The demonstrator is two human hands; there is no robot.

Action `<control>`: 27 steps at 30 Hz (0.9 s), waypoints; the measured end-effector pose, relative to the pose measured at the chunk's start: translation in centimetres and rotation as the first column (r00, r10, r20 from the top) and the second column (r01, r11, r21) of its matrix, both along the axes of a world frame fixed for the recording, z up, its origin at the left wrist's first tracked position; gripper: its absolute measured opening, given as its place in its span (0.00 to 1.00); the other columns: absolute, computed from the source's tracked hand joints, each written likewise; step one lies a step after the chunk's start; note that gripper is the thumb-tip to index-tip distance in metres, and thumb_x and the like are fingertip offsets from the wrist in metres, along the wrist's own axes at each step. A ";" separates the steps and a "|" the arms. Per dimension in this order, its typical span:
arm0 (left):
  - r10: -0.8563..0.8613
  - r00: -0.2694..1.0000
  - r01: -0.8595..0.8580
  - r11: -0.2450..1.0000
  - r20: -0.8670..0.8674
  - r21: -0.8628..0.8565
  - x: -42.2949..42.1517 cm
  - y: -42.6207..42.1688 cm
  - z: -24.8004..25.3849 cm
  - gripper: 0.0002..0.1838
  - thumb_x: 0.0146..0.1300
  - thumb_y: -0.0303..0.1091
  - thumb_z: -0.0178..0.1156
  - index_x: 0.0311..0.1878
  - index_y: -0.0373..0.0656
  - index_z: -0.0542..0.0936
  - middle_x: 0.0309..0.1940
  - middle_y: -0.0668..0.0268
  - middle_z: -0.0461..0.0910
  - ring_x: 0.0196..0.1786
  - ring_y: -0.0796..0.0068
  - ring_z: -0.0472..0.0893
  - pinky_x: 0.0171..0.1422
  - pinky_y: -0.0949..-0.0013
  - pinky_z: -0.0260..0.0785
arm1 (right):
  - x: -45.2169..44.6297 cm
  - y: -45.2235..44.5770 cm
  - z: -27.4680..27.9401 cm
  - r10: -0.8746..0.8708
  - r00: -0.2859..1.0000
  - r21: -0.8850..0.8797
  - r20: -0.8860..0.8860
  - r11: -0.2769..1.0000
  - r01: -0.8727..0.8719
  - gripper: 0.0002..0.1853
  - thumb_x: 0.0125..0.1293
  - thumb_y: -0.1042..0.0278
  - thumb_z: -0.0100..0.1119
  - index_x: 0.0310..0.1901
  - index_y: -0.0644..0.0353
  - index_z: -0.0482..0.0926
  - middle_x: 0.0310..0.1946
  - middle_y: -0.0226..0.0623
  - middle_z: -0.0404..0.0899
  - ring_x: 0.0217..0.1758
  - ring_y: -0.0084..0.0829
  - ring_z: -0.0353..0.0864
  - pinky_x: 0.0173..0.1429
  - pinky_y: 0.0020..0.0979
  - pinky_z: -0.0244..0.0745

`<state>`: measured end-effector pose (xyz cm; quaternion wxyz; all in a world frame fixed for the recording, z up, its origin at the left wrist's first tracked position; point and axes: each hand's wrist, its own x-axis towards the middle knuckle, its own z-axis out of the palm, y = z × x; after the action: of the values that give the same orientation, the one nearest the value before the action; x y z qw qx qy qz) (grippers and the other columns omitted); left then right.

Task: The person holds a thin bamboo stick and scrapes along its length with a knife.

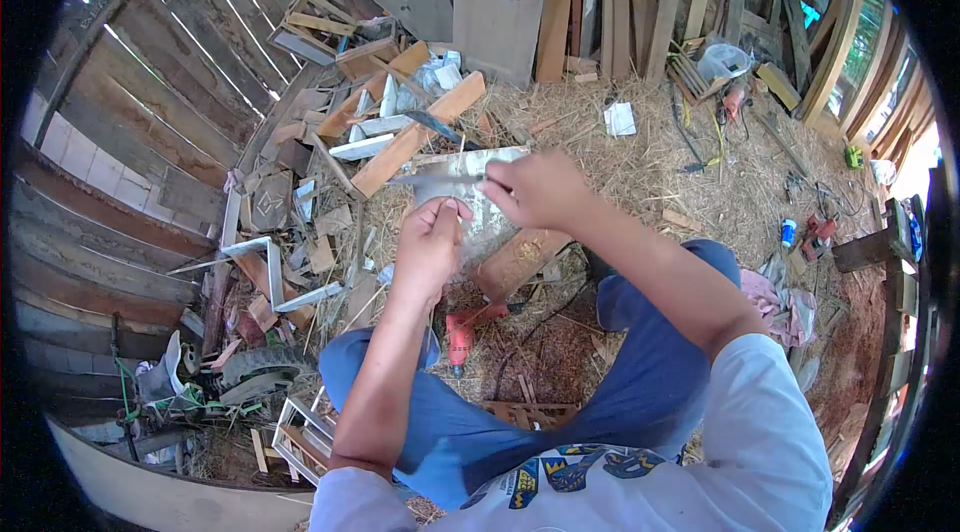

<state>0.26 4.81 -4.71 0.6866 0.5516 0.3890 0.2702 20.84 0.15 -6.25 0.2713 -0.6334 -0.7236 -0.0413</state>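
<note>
My right hand (535, 190) is closed around the handle end of a knife, whose grey blade (432, 179) points left and is blurred by motion. Just below the blade, my left hand (432, 237) pinches a thin wooden stick; part of the stick (433, 310) shows under the wrist. Both hands are over a whitish, worn board (490, 220) lying in front of my crossed legs. A thick wooden block (520, 264) lies at the board's near edge. Close to my left knee is a red power tool (460, 337).
Scrap wood and a long plank (420, 134) are piled at the left. A white frame (272, 277) lies nearer. Tall boards (500, 2) lean at the back. Straw (640, 172) covers the ground; a blue can (788, 232) and pink cloth (785, 307) lie right.
</note>
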 end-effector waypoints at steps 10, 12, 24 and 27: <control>-0.023 1.000 0.023 0.998 -0.010 -0.065 0.2 -0.6 0.4 0.13 0.81 0.37 0.48 0.40 0.42 0.77 0.17 0.79 0.61 0.14 0.89 0.53 0.15 0.76 0.41 | 1.5 0.9 0.0 -0.070 0.996 -0.078 -0.054 0.995 0.065 0.17 0.70 0.47 0.56 0.33 0.51 0.80 0.20 0.42 0.81 0.25 0.50 0.84 0.32 0.51 0.78; -0.036 0.999 0.036 0.998 -0.008 -0.054 0.0 -0.8 0.5 0.13 0.81 0.37 0.48 0.40 0.43 0.77 0.17 0.79 0.61 0.14 0.89 0.53 0.15 0.77 0.41 | 2.1 1.0 -0.5 -0.128 0.987 -0.042 -0.096 0.991 0.125 0.17 0.69 0.47 0.57 0.31 0.52 0.79 0.20 0.42 0.81 0.25 0.49 0.84 0.31 0.51 0.78; -0.045 0.997 0.060 0.969 0.067 -0.241 -0.6 -0.6 0.9 0.11 0.82 0.36 0.45 0.44 0.43 0.75 0.18 0.78 0.61 0.14 0.88 0.53 0.16 0.76 0.41 | 1.8 0.2 0.6 -0.173 0.977 -0.038 -0.126 0.985 0.170 0.17 0.72 0.47 0.55 0.35 0.50 0.81 0.23 0.41 0.82 0.30 0.49 0.85 0.34 0.51 0.78; -0.072 0.993 0.092 0.967 0.093 -0.239 -0.5 -0.8 1.2 0.11 0.81 0.36 0.45 0.44 0.44 0.74 0.18 0.78 0.61 0.14 0.88 0.53 0.15 0.76 0.40 | -0.7 -1.4 0.8 -0.020 0.995 -0.062 -0.094 0.998 0.014 0.17 0.71 0.48 0.56 0.32 0.51 0.79 0.19 0.41 0.79 0.24 0.49 0.82 0.30 0.51 0.76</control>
<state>-0.24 4.06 -3.50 0.7754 0.4671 0.3667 0.2148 20.18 -1.20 -5.41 0.2852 -0.6487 -0.7056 0.0088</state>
